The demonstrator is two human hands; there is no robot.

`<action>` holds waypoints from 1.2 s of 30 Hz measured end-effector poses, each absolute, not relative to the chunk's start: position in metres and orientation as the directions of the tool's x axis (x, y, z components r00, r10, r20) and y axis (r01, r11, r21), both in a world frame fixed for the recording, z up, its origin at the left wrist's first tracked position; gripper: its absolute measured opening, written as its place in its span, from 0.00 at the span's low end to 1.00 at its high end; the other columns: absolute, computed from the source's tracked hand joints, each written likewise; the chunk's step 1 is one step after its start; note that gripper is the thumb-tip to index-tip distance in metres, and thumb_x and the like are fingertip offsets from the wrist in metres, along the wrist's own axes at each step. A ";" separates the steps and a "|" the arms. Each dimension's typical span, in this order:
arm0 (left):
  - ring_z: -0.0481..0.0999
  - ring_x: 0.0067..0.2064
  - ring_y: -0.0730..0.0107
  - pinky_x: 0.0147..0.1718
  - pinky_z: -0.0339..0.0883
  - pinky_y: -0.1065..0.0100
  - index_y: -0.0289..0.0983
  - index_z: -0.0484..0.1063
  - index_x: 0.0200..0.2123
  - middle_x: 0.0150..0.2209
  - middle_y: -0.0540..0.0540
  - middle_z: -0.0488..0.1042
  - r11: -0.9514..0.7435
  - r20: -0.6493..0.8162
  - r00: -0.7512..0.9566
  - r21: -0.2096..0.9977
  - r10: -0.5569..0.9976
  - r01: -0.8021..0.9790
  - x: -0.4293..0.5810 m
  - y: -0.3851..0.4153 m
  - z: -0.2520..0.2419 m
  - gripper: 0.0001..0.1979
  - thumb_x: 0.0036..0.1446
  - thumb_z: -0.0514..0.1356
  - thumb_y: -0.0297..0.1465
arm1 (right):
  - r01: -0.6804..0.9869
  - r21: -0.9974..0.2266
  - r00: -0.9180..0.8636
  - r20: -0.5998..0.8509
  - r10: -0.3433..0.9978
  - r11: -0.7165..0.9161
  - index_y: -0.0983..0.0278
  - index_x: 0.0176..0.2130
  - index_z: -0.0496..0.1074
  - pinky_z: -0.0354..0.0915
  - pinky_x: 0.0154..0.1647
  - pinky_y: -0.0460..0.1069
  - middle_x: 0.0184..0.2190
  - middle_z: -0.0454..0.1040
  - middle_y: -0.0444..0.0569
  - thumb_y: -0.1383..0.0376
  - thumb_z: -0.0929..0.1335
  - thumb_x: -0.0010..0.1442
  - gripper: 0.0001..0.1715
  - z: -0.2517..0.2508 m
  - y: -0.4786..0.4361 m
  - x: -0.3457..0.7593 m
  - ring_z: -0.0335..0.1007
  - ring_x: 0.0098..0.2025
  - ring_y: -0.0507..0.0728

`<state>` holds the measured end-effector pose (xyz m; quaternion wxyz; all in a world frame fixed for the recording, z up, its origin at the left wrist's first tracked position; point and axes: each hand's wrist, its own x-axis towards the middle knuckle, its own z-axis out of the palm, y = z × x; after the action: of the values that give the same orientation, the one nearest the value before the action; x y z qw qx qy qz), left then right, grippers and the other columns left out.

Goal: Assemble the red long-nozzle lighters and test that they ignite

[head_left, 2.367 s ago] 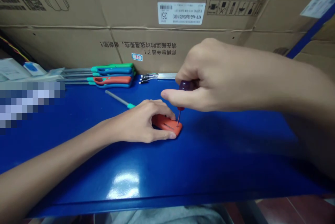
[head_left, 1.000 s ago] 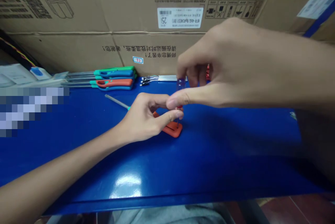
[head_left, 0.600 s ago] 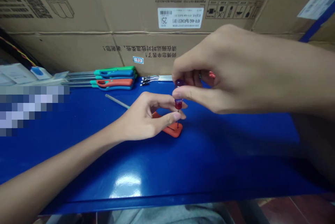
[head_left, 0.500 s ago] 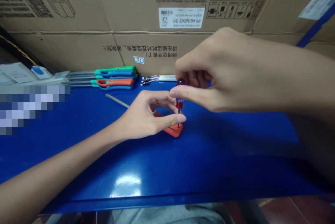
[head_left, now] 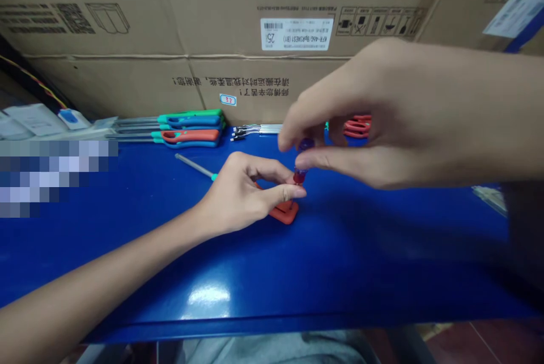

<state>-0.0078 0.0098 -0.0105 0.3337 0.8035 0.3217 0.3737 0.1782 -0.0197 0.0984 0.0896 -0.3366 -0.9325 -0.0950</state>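
An orange long-neck lighter (head_left: pixel 285 214) lies on the blue table, its thin metal tube pointing to the upper left. My left hand (head_left: pixel 250 191) is closed over the lighter's body and hides most of it; the thumb reaches beside the screwdriver's shaft. In my right hand (head_left: pixel 344 131), pinched between thumb and fingers, is a small screwdriver (head_left: pixel 300 175) with a red and purple handle. It leans slightly, with its tip down at the end of the lighter's handle. Whether a screw sits under the tip is too small to tell.
Several long-neck lighters (head_left: pixel 191 136) are stacked at the back left, near thin metal rods with wires (head_left: pixel 270 128). Red handles (head_left: pixel 357 126) show behind my right hand. A large cardboard box (head_left: pixel 229 29) stands along the back. White packets (head_left: pixel 36 120) lie at left.
My right hand has shifted slightly right, and the screwdriver now leans more to the right at its top. The left hand still holds the lighter in place. The view has moved a little.
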 end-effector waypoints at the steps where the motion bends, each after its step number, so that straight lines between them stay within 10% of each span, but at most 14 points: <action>1: 0.78 0.31 0.67 0.31 0.72 0.70 0.34 0.79 0.29 0.29 0.47 0.80 -0.602 0.383 0.560 0.749 0.735 0.278 -0.010 0.012 -0.011 0.07 0.52 0.66 0.33 | 0.647 0.104 -0.756 0.219 0.617 0.756 0.55 0.38 0.76 0.59 0.29 0.47 0.32 0.74 0.42 0.63 0.66 0.59 0.09 0.099 -0.020 0.179 0.67 0.31 0.52; 7: 0.75 0.37 0.64 0.39 0.67 0.66 0.35 0.79 0.38 0.36 0.44 0.78 -0.752 0.187 0.809 0.526 0.558 0.397 -0.025 0.033 -0.017 0.19 0.43 0.71 0.40 | 0.667 0.120 -0.742 0.196 0.641 0.735 0.56 0.33 0.76 0.56 0.28 0.48 0.29 0.74 0.43 0.68 0.64 0.58 0.12 0.096 -0.017 0.175 0.67 0.31 0.53; 23: 0.74 0.36 0.64 0.39 0.65 0.66 0.34 0.78 0.38 0.35 0.43 0.76 -0.716 0.142 0.791 0.541 0.595 0.441 -0.026 0.032 -0.022 0.19 0.46 0.69 0.41 | 0.694 0.165 -0.720 0.164 0.675 0.700 0.61 0.20 0.66 0.47 0.19 0.48 0.14 0.59 0.41 0.61 0.62 0.60 0.19 0.095 -0.007 0.164 0.48 0.15 0.48; 36: 0.74 0.35 0.63 0.37 0.64 0.65 0.35 0.79 0.39 0.35 0.44 0.77 -0.736 0.172 0.775 0.487 0.608 0.470 -0.024 0.029 -0.024 0.18 0.48 0.67 0.40 | 0.661 0.038 -0.749 -0.036 0.662 0.749 0.59 0.36 0.72 0.57 0.28 0.47 0.33 0.74 0.44 0.70 0.66 0.54 0.10 0.085 -0.001 0.174 0.68 0.34 0.55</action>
<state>-0.0243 0.0289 -0.0239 0.2133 0.9176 0.2938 0.1619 0.1735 -0.0013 0.0851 -0.0238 -0.3537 -0.9350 -0.0114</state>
